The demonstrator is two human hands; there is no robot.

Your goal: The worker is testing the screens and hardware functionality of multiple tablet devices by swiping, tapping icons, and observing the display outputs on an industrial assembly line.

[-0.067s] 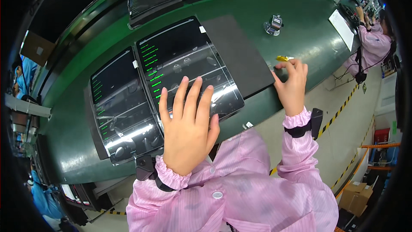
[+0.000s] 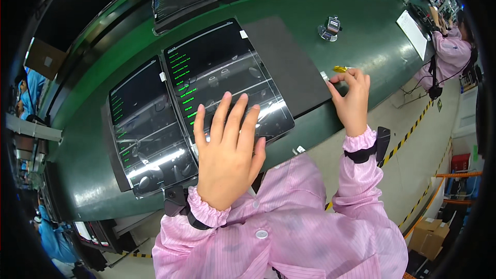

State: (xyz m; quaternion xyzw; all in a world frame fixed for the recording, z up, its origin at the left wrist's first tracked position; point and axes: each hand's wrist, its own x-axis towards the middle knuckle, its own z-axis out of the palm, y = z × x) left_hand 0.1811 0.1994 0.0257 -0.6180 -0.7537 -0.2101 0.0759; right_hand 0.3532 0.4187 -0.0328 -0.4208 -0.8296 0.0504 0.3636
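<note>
Left hand [image 2: 226,163] lay spread over the right tablet [image 2: 206,64], gripping nothing.
Right hand [image 2: 352,95] was half-closed by a white tab [image 2: 324,76], hold unclear; uneven palm pressure risked skewing the right tablet.

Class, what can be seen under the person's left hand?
Part of the right tablet lies under the left hand; green text shows on the tablet's uncovered screen. Whatever the hand covers cannot be seen.

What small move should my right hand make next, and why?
Probably pinch the small pale piece gently with your right hand: it's right at its thumb and forefinger tips, though I can't tell whether they already grip it. Your left hand, spread over a dark screen, shows no grip, so the right seems better placed.
</note>
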